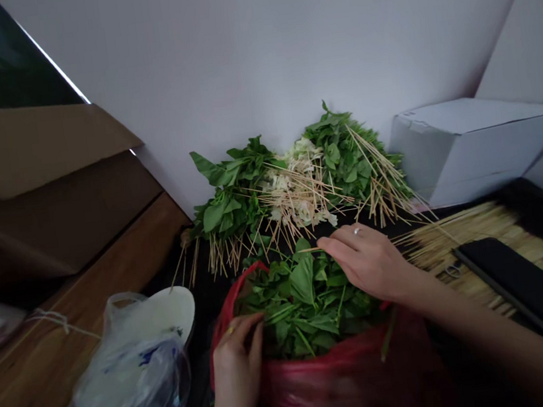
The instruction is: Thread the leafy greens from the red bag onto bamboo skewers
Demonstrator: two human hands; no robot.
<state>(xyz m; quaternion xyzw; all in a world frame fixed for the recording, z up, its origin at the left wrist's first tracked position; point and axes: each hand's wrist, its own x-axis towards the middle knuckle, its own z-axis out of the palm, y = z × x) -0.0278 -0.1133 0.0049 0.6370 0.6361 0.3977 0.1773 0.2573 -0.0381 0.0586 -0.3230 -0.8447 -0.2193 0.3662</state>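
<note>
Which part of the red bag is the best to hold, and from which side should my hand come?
Probably the near rim of the red bag, pinched from your own side. The thin plastic makes an open edge there, in front of the heaped green leaves, so fingers could likely close on it without crushing them. Your left hand is already at the mouth's left side.

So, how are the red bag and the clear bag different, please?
The red bag gapes open, full of green leaves; the clear bag is crumpled, its contents unclear. The left hand is at the red bag, the right hand over it; neither touches the clear bag. The red bag looks wider than the clear bag. Both look like thin plastic.
</note>
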